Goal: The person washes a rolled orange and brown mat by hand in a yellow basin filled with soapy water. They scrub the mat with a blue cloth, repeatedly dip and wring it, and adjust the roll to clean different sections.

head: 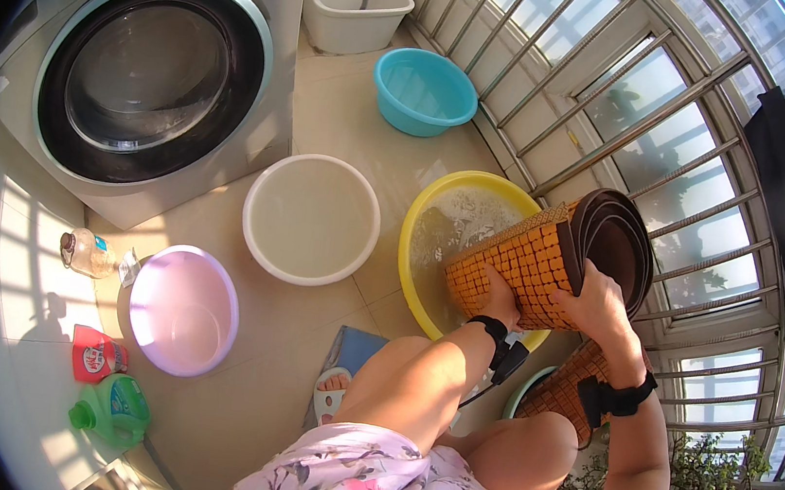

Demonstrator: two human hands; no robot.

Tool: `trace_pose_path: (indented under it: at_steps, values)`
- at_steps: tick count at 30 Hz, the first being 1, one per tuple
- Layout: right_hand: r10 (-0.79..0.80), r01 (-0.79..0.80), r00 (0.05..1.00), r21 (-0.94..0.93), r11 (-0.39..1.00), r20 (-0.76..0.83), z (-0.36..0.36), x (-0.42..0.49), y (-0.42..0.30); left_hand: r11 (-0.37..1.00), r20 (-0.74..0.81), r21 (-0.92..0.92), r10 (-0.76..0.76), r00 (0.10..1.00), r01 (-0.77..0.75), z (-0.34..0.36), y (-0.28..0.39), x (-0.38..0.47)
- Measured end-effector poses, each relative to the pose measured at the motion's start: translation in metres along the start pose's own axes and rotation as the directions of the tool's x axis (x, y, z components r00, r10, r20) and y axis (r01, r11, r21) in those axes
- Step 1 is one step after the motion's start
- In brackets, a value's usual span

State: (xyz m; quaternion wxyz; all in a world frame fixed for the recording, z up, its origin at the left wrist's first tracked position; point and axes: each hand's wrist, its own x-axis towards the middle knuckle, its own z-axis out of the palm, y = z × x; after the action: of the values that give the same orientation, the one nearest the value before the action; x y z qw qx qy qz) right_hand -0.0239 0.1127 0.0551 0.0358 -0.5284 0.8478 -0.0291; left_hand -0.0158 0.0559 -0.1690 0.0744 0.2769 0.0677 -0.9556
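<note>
A rolled mat of small orange-brown tiles with a dark brown edging (519, 264) leans over a yellow basin (422, 300) of cloudy, foamy water, its lower end in or just above the water. My left hand (500, 298) grips the mat's near side low down, close to the basin's rim. Around the dark edge at the roll's upper end, my right hand (602, 304) is closed, the thumb on the tiled face and the fingers partly hidden. Both wrists wear black bands. Another tiled mat (558, 390) stands in a pale green basin (517, 400) below my right forearm.
Left of the yellow basin are a white basin of water (311, 220) and a pink basin (184, 311). A turquoise basin (424, 95) sits by the metal railing (578, 172). A washing machine (273, 105), detergent containers (115, 409) and a potted plant (708, 489) surround the floor.
</note>
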Motion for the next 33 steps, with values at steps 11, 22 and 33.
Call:
trace_pose_path:
  at_steps: [11, 22, 33]
  values:
    - [-0.018, 0.004, 0.991, -0.100, 0.995, -0.136, -0.068, -0.099, -0.033, 0.970, -0.095, -0.208, 0.107, 0.990, -0.125, 0.065, -0.041, -0.056]
    - [-0.027, -0.012, 0.949, -0.120, 0.993, -0.314, -0.099, -0.193, -0.098, 0.954, 0.336, -0.254, 0.238, 0.911, -0.156, 0.099, -0.060, -0.177]
    - [-0.080, 0.028, 0.922, -0.139, 0.990, -0.379, -0.106, -0.221, -0.124, 0.933, 0.095, -0.246, 0.293, 0.951, -0.262, 0.109, -0.066, -0.181]
